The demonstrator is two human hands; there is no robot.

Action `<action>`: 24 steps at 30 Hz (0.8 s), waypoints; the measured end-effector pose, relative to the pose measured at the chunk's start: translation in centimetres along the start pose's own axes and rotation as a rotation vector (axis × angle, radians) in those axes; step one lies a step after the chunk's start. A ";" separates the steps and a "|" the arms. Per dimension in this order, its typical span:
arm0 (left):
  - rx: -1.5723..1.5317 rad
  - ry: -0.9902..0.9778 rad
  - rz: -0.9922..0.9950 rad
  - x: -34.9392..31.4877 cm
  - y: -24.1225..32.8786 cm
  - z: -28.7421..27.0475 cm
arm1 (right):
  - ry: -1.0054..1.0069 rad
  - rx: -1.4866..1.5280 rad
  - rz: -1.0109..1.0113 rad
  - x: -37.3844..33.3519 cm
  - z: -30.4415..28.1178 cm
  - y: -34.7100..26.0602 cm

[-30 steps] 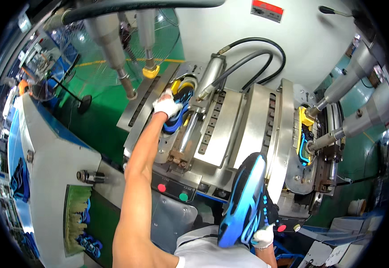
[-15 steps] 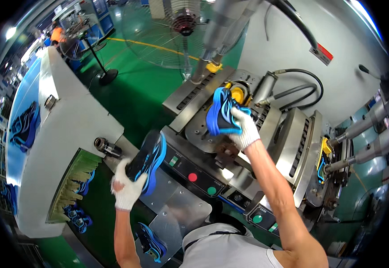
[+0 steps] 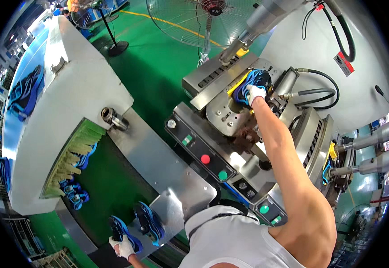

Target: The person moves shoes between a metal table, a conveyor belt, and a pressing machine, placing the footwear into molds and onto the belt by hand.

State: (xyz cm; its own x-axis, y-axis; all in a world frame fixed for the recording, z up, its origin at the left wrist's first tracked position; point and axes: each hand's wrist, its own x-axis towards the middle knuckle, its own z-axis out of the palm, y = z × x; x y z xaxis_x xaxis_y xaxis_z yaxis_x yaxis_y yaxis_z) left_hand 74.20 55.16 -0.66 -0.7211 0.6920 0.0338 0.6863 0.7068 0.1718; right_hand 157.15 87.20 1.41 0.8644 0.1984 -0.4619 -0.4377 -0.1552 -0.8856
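Observation:
In a white knit glove, my right hand (image 3: 256, 94) grips a black and blue sports shoe (image 3: 260, 78) at the press. That shoe lies over the machine's metal plate (image 3: 225, 115), beside a yellow pad (image 3: 237, 85). My left hand (image 3: 124, 248), gloved too, is low at the left with its fingers closed round the end of another black and blue sports shoe (image 3: 122, 227). This one rests by the green conveyor belt's near end, alongside a third matching shoe (image 3: 150, 223). The palm side of both hands is hidden.
A control panel (image 3: 199, 147) with red and green buttons fronts the press. Thick metal cylinders (image 3: 266, 22) slant above it. On the left, a white tunnel housing (image 3: 78, 76) with a green bristle curtain (image 3: 76, 156) covers the belt. Several shoes lie beyond. A large fan (image 3: 212, 9) stands behind.
My right hand has carried its shoe farther in, down onto the press. My left hand has brought its shoe down and back, beside the shoe near the belt. The view has shifted.

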 end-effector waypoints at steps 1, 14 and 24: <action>-0.032 -0.076 -0.016 -0.3 -1.4 2.8 | 0.043 -0.118 -0.117 1.3 -0.1 -0.1; -0.145 -0.335 -0.191 -8.9 -2.1 6.9 | 0.144 -0.903 -0.430 4.9 3.7 1.7; -0.327 -0.636 -0.158 -4.8 -0.9 -0.1 | -0.561 -0.460 -0.817 -21.3 -8.4 2.6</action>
State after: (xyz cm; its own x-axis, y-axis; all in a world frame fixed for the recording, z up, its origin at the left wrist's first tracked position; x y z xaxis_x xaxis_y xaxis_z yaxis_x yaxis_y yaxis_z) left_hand 77.02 51.20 -0.89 -0.5461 0.6076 -0.5767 0.4435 0.7938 0.4163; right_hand 139.71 74.45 9.33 0.5654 0.8006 0.1984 0.4523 -0.0998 -0.8863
